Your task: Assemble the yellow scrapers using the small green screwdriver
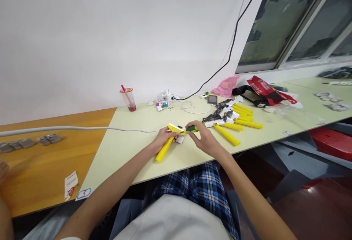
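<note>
My left hand (164, 138) is closed round the head end of a yellow-handled tool (164, 150), whose flat handle slants down toward me over the table. What kind of tool it is, I cannot tell. A green and yellow screwdriver (192, 128) is gripped in my right hand (205, 139), its tip pointing left at the tool's head. The tip seems to meet the head, but the exact contact is too small to make out. Just right of my right hand lie several similar yellow-handled tools (227, 135) with black and white cards on their heads.
A cup with a red drink (129, 100) stands by the wall, near plugs and a charger (164, 96). Behind the tools lie a small screen device (212, 100), a pink bag (226, 86) and a red package (265, 87). A grey cable (82, 127) crosses from the left.
</note>
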{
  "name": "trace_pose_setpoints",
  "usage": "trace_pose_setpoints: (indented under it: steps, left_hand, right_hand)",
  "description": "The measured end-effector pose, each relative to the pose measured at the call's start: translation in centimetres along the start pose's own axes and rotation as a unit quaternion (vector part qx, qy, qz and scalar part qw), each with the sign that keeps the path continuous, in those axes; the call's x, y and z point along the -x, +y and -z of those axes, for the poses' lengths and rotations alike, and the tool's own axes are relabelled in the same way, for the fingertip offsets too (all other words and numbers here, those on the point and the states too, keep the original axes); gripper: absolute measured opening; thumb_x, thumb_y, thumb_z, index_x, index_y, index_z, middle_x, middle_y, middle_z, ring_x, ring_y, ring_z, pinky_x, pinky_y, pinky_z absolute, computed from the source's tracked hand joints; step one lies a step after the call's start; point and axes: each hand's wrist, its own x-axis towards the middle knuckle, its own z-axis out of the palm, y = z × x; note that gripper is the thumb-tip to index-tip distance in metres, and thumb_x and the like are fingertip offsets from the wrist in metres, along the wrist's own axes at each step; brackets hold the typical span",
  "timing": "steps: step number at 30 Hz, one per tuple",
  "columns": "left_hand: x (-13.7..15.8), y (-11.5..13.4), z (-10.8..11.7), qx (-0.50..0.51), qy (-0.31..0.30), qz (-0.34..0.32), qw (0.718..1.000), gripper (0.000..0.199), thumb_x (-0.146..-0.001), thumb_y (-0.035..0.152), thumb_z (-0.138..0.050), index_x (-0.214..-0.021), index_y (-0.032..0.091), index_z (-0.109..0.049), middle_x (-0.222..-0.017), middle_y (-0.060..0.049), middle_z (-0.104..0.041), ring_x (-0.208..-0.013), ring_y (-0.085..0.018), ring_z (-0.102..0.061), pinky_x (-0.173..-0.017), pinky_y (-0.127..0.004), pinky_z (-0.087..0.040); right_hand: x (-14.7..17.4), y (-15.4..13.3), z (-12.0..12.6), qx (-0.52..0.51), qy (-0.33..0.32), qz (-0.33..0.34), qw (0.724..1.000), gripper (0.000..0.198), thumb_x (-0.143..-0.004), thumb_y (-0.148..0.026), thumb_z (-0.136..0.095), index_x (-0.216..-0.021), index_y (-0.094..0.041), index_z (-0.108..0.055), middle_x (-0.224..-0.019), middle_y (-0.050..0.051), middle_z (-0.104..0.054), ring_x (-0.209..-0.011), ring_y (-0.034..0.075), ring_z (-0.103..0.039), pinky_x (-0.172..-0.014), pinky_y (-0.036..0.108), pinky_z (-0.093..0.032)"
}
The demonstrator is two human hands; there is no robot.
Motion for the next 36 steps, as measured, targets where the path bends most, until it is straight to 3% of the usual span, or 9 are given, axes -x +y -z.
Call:
trace_pose_setpoints:
  steps: [2,6,12,16,19,23,29,36]
  left_hand:
    - [-0.1,-0.1,0.0,-0.001,0.003,0.001,1.000,0.044,-0.067,0.029,-0.100,-0.098,0.013,-0.074,-0.074,-0.004,-0.072,-0.064,-0.015,-0.064,-0.061,-0.027,-0.051]
    - [0.0,-0.1,0.0,0.001,0.000,0.000,1.000,0.043,-0.066,0.028,-0.101,-0.095,0.012,-0.074,-0.074,-0.005,-0.073,-0.064,-0.016,-0.065,-0.060,-0.027,-0.051]
    - [-0.1,-0.1,-0.1,0.013,0.014,-0.004,1.000,0.044,-0.066,0.026,-0.101,-0.099,0.012,-0.075,-0.078,-0.006,-0.074,-0.068,-0.015,-0.066,-0.061,-0.026,-0.051]
    - [-0.1,-0.1,0.0,0.010,0.009,-0.004,1.000,0.041,-0.068,0.026,-0.099,-0.097,0.012,-0.075,-0.076,-0.005,-0.073,-0.069,-0.016,-0.066,-0.061,-0.027,-0.052]
    - [-0.1,-0.1,0.0,0.007,0.004,-0.005,1.000,0.040,-0.068,0.026,-0.099,-0.097,0.012,-0.075,-0.076,-0.006,-0.073,-0.069,-0.017,-0.067,-0.061,-0.027,-0.052]
    - [-0.1,-0.1,0.0,0.009,0.007,-0.002,1.000,0.041,-0.067,0.023,-0.099,-0.098,0.010,-0.075,-0.080,-0.008,-0.075,-0.070,-0.017,-0.067,-0.060,-0.027,-0.051]
    - [-0.1,0.0,-0.1,0.013,0.009,-0.002,1.000,0.041,-0.069,0.022,-0.100,-0.099,0.010,-0.075,-0.084,-0.009,-0.076,-0.070,-0.016,-0.068,-0.062,-0.028,-0.052]
    - [-0.2,-0.1,0.1,0.008,-0.005,-0.001,1.000,0.040,-0.069,0.026,-0.099,-0.098,0.011,-0.076,-0.080,-0.007,-0.076,-0.071,-0.017,-0.069,-0.062,-0.027,-0.052]
  right_hand:
    - [-0.1,0.1,-0.2,0.021,-0.001,0.007,1.000,0.009,-0.112,-0.034,-0.057,-0.118,-0.028,-0.056,-0.111,0.009,-0.070,-0.102,0.028,-0.073,-0.088,0.045,-0.062]
    - [-0.1,0.3,-0.2,0.061,0.016,-0.025,0.998,0.015,-0.111,-0.040,-0.061,-0.115,-0.027,-0.053,-0.106,0.009,-0.068,-0.094,0.027,-0.070,-0.082,0.044,-0.061]
    - [0.1,0.1,0.6,0.010,-0.005,-0.002,1.000,0.025,-0.108,-0.025,-0.057,-0.132,-0.029,-0.049,-0.133,0.014,-0.064,-0.127,0.030,-0.068,-0.108,0.051,-0.058]
    - [-0.1,0.1,0.4,0.016,-0.010,-0.005,1.000,0.014,-0.110,-0.028,-0.058,-0.124,-0.029,-0.055,-0.115,0.009,-0.071,-0.106,0.028,-0.074,-0.092,0.047,-0.062]
    - [-0.2,0.4,0.1,0.041,0.001,-0.013,0.999,0.016,-0.110,-0.034,-0.061,-0.124,-0.028,-0.055,-0.116,0.011,-0.071,-0.102,0.029,-0.074,-0.089,0.047,-0.062]
    - [0.0,0.8,0.3,0.046,0.027,-0.043,0.998,0.027,-0.107,-0.037,-0.066,-0.128,-0.027,-0.051,-0.117,0.012,-0.070,-0.109,0.032,-0.073,-0.095,0.051,-0.061]
    - [0.2,0.5,0.6,0.002,0.000,-0.024,1.000,0.041,-0.106,-0.027,-0.062,-0.143,-0.029,-0.046,-0.141,0.015,-0.064,-0.134,0.032,-0.067,-0.114,0.055,-0.056]
    - [0.3,1.2,-0.5,0.027,0.022,0.000,0.999,0.036,-0.109,-0.033,-0.065,-0.141,-0.032,-0.051,-0.118,0.010,-0.074,-0.103,0.030,-0.077,-0.091,0.050,-0.065]
